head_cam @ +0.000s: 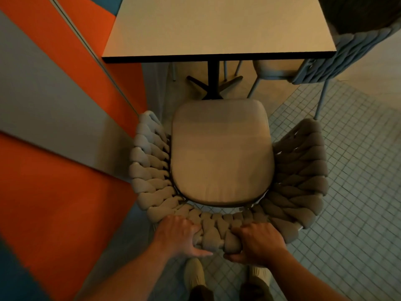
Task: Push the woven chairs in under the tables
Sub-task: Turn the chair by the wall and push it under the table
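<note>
Two hands on the back of the woven chair (227, 170), left hand (180, 237) and right hand (258, 242) both closed tight around the thick weave. Chair out on the tiled floor (358, 192), seat just short of the counter (219, 29), probably needing a straight push forward past the black post (213, 79). Chair legs hidden; second chair (325, 59) cut off at right.

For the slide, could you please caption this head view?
Both hands, left hand and right hand, grip the woven chair facing the table.
</note>
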The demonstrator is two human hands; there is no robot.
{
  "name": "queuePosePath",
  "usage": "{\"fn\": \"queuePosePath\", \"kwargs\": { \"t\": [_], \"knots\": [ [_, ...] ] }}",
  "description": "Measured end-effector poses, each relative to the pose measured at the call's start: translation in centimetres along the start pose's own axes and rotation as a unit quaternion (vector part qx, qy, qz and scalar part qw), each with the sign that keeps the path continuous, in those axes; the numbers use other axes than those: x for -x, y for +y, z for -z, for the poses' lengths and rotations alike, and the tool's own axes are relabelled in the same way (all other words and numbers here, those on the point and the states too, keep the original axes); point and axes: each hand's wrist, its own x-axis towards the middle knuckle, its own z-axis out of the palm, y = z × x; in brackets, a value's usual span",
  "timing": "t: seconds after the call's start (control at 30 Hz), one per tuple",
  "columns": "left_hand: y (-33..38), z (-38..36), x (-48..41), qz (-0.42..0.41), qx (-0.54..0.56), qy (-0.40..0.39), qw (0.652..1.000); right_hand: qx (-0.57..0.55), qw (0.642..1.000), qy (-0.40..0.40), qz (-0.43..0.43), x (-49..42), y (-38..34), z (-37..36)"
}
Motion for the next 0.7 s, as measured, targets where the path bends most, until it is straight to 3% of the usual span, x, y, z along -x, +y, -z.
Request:
{"fn": "queuePosePath", "kwargs": {
  "t": [0.3,0.7],
  "knots": [
    [-1.0,0.7,-1.9,-0.001,0.016,-0.006,1.0,-0.001,1.0,0.01,0.018,-1.3,1.1,1.2],
    [-5.1,4.9,-8.4,0.013,-0.012,0.099,0.995,0.03,0.997,0.077,0.009,-6.8,4.3,7.0]
  ]
}}
